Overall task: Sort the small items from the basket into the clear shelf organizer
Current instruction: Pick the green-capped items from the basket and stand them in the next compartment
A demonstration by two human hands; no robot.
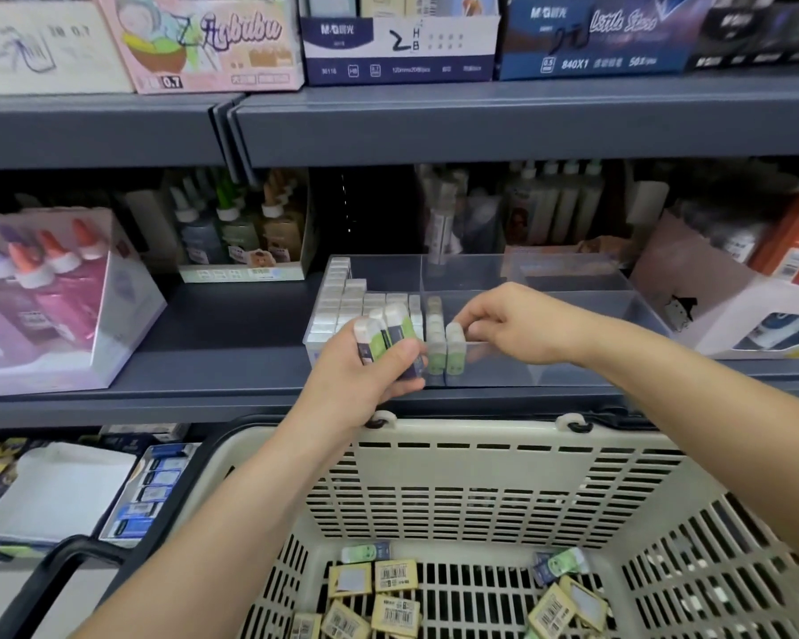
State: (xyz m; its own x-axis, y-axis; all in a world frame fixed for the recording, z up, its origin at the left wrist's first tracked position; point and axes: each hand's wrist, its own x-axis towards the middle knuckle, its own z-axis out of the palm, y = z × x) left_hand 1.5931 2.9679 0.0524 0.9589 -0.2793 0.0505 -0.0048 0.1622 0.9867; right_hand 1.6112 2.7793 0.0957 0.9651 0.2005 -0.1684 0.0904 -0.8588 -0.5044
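My left hand [365, 380] grips a bunch of erasers [388, 336] with green and navy sleeves, held in front of the clear shelf organizer [573, 288]. My right hand [513, 325] reaches into the organizer's middle front compartment and pinches a green-sleeved eraser [454, 350] standing upright beside another one [436, 348]. The organizer's left compartment is packed with rows of white erasers [342, 299]. Below, the beige basket [471, 481] holds several yellow-wrapped erasers [395, 576] and a few green-sleeved ones [561, 564].
The organizer sits on a grey shelf [204, 325] between a box of glue bottles [47, 292] on the left and a white carton [720, 297] on the right. An upper shelf edge [480, 126] overhangs it. Boxes of stock [144, 491] lie lower left.
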